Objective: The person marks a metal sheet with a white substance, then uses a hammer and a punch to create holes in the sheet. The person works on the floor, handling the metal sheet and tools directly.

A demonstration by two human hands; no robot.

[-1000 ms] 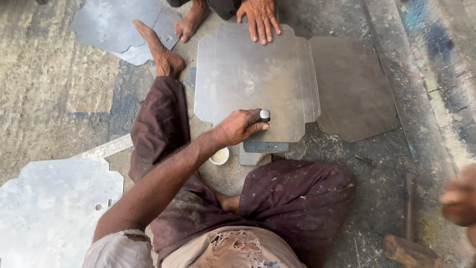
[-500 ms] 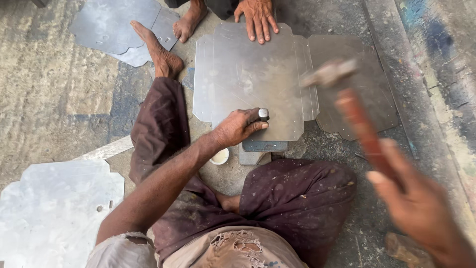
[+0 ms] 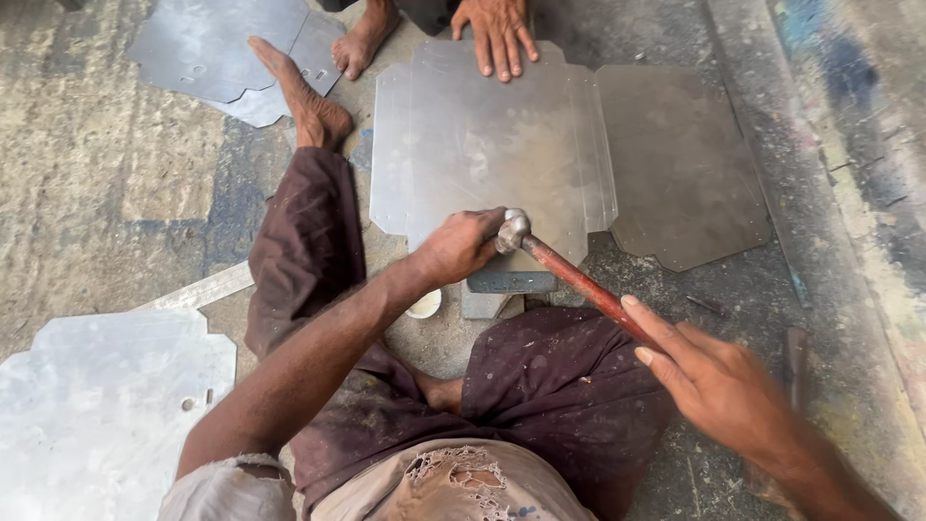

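Observation:
I sit on the floor with a cut, notched sheet of shiny metal [image 3: 482, 135] in front of my knees. My left hand [image 3: 461, 247] is closed around a short metal punch standing on the sheet's near edge, over a small steel block [image 3: 511, 282]. My right hand [image 3: 719, 381] grips the reddish handle of a hammer [image 3: 579, 280]. The hammer head [image 3: 513, 232] is down on the punch's top, right beside my left fingers. Another person's hand [image 3: 497, 37] presses flat on the sheet's far edge.
A darker sheet [image 3: 685, 164] lies to the right, touching the shiny one. More cut sheets lie at the upper left [image 3: 207, 48] and lower left [image 3: 106, 405]. My bare foot [image 3: 304, 101] stretches out to the left; the other person's foot [image 3: 362, 43] is nearby. A small white round object [image 3: 424, 304] rests by my knee.
My right hand came in from the right with the hammer raised and swung it down onto the punch. My left hand and the sheet stayed put.

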